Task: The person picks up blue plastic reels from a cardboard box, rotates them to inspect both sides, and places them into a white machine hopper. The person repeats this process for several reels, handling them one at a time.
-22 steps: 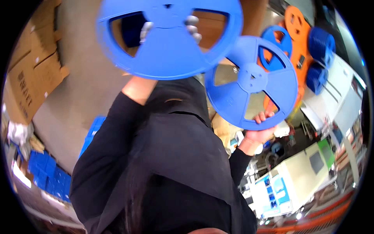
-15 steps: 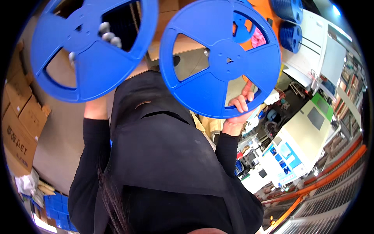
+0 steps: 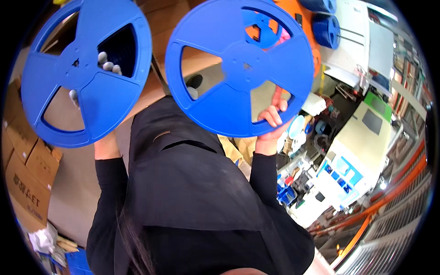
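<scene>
Two large blue plastic reels are held up side by side, each with wide cut-out windows and a small central hole. The left reel [image 3: 107, 103] is in my left hand [image 3: 107, 67], which is mostly hidden behind it. Grey-covered fingertips curl through two of its windows. My right hand [image 3: 273, 116] holds the right reel [image 3: 201, 110] by its lower right rim, with bare fingers coming through the bottom window. The two reels stand apart from each other.
At the top, an open cardboard box [image 3: 160, 23] has dark blue reels in it. Stacked blue reels [image 3: 326, 31] and an orange surface [image 3: 302, 13] lie to the upper right. Cartons [image 3: 27, 183] line the left. A cream and green machine [image 3: 362, 137] stands at right.
Both reels have shifted left in the picture, and the left one sits lower. My hands keep their hold. The surroundings have also moved slightly as the view turned.
</scene>
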The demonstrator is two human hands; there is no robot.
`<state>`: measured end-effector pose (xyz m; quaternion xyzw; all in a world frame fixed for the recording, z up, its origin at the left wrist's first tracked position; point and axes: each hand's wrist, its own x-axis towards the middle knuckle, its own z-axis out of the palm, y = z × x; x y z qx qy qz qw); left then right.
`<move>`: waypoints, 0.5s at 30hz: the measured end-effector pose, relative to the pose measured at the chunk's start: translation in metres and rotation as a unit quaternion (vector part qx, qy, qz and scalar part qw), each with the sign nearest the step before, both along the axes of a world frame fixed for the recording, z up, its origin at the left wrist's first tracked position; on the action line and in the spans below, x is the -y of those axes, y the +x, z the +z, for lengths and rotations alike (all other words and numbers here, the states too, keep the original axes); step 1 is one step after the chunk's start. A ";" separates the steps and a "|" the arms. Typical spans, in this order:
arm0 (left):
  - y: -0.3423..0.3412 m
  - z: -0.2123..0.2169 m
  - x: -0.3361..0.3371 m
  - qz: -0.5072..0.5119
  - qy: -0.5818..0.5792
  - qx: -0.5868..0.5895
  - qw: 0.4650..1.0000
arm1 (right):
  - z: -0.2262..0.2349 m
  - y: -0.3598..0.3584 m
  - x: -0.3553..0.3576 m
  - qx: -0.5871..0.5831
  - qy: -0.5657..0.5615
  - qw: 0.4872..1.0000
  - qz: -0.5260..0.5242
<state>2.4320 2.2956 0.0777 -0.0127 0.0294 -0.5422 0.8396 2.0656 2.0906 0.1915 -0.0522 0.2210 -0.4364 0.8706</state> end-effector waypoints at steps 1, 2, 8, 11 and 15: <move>0.001 0.002 -0.004 -0.014 0.007 0.000 1.000 | 0.002 0.002 0.000 0.001 0.003 1.000 0.005; 0.002 0.002 -0.005 -0.029 0.014 0.000 0.999 | 0.002 0.004 -0.001 -0.005 -0.006 1.000 0.004; -0.003 -0.002 -0.016 -0.037 0.099 -0.018 0.994 | 0.000 0.019 0.000 -0.028 0.001 0.999 -0.016; -0.006 -0.005 -0.019 -0.035 0.174 0.004 0.984 | 0.001 0.034 0.003 -0.044 0.030 0.998 -0.028; -0.020 -0.003 -0.006 -0.043 0.259 0.085 0.961 | 0.002 0.037 0.007 -0.058 -0.011 0.998 -0.009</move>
